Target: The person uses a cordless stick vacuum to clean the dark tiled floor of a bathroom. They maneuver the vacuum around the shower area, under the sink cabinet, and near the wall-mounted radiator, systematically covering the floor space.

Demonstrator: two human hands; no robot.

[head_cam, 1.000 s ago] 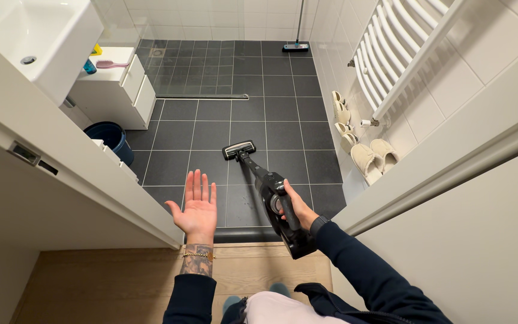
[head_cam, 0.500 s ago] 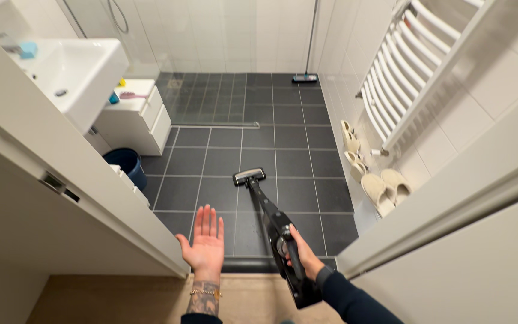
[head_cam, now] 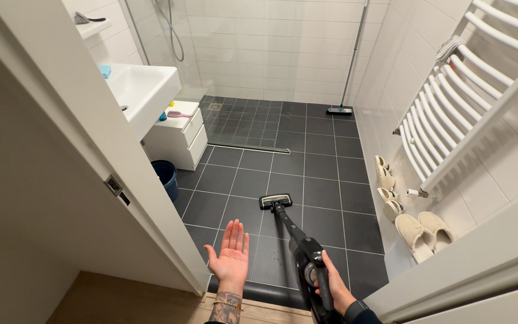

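Head view: the lower edge of the frame is cutting off the rear of the stick vacuum (head_cam: 307,264) and the wrist of the right hand (head_cam: 333,289), so the end of the handle is not showing. The left door leaf (head_cam: 61,150) is hiding part of the washbasin (head_cam: 145,90).

The floor (head_cam: 319,150) is showing dark grey square tiles; white tiles are covering the walls. A towel radiator (head_cam: 451,114) is hanging on the right wall, with slippers (head_cam: 418,231) lying below it.

The vacuum is standing on the tiles, its long axis running from the hand up and slightly left to the floor head (head_cam: 275,201) (pointing into the room).

The right hand is clasping the vacuum handle. The left hand (head_cam: 231,258) is hovering flat, palm up, fingers spread, holding nothing.
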